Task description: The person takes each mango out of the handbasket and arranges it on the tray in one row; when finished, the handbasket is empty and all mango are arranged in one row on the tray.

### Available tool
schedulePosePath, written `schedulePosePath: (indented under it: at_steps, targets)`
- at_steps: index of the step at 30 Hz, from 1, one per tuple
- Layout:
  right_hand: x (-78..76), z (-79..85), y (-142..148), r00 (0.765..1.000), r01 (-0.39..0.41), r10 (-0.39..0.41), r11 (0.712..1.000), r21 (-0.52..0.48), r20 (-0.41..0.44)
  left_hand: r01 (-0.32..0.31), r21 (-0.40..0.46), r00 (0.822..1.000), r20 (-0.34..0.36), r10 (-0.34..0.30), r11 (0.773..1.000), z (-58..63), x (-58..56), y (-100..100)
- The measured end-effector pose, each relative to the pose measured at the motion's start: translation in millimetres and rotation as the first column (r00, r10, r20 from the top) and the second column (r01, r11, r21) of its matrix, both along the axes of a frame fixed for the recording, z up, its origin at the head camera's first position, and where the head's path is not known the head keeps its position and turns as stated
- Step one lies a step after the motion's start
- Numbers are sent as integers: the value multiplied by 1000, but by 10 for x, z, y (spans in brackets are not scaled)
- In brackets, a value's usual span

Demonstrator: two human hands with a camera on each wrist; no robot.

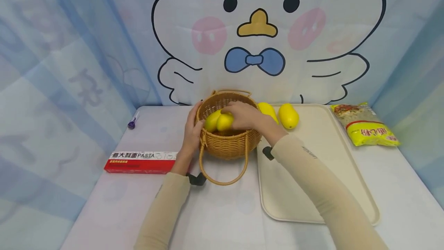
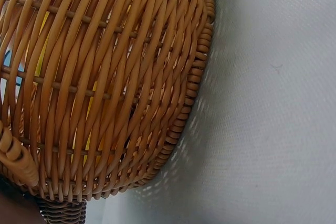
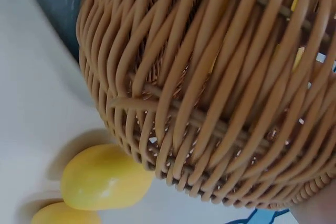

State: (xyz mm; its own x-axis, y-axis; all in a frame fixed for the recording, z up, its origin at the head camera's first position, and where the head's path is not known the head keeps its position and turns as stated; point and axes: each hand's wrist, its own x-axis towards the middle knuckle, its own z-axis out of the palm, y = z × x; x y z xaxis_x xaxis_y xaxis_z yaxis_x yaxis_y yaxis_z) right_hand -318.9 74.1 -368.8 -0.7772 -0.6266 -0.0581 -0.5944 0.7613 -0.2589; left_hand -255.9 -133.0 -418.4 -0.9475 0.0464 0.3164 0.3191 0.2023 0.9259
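A round wicker basket (image 1: 230, 146) stands near the back of the table, its front handle hanging down toward me. My left hand (image 1: 192, 130) holds the basket's left rim and side. Inside the basket lie two smooth yellow oval fruits; my right hand (image 1: 243, 115) reaches in over the rim and grips the right one (image 1: 224, 122). The other fruit (image 1: 211, 120) lies beside it, partly covered. Woven walls of the basket fill much of the left wrist view (image 2: 110, 77) and the right wrist view, hiding the right fingertips there.
A beige tray (image 1: 301, 188) lies right of the basket, with two more yellow fruits (image 1: 288, 116) at its back left. Beyond it sits a yellow noodle bag (image 1: 367, 126). On the left are a red pasta box (image 1: 142, 163) and a purple lollipop (image 1: 132, 123). A printed curtain hangs behind.
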Motion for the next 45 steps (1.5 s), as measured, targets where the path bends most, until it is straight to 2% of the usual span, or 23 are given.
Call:
schedulePosePath:
  at_steps: [8, 15, 25, 45]
  targets:
    - [18, 36, 64, 999, -6, 5, 1000, -31, -51, -1, 5, 1000, -10, 1, 1000, 3, -1, -5]
    - [45, 125, 110, 994, -19, 5, 992, -128, -109, -21, 0, 1000, -2, 21, 1000, -3, 22, -21]
    - [76, 282, 240, 988, 33, -68, 969, -246, -136, -27, -6, 1000, -10, 27, 1000, 8, 32, -20]
    - [39, 342, 790, 959, 150, -203, 955, -256, -196, -10, -8, 1000, -14, 10, 1000, -11, 12, 15]
